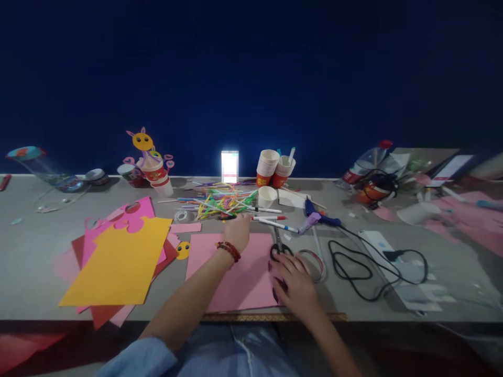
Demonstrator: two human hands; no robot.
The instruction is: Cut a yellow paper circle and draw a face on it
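Observation:
A sheet of pink foam paper point(243, 277) lies flat in front of me. My left hand point(238, 230) reaches across it to the far edge, with a bead bracelet on the wrist. Its fingers are curled and mostly hidden; a black marker point(227, 217) shows right beside them, and I cannot tell if it is gripped. My right hand point(294, 283) rests on the sheet's right edge, fingers spread. Its fingertips come up to the handles of black scissors point(278, 247), which point away from me. Markers with a red cap point(281, 218) and a blue end point(288, 228) lie beyond.
Colourful pipe cleaners point(223, 201) are heaped behind. Paper cups point(268, 165) stand at the back near a lit phone point(230, 167). A blue glue gun point(326, 217) trails its cord at right beside a tape roll point(314, 262). Yellow foam paper point(121, 267) tops a pile at left.

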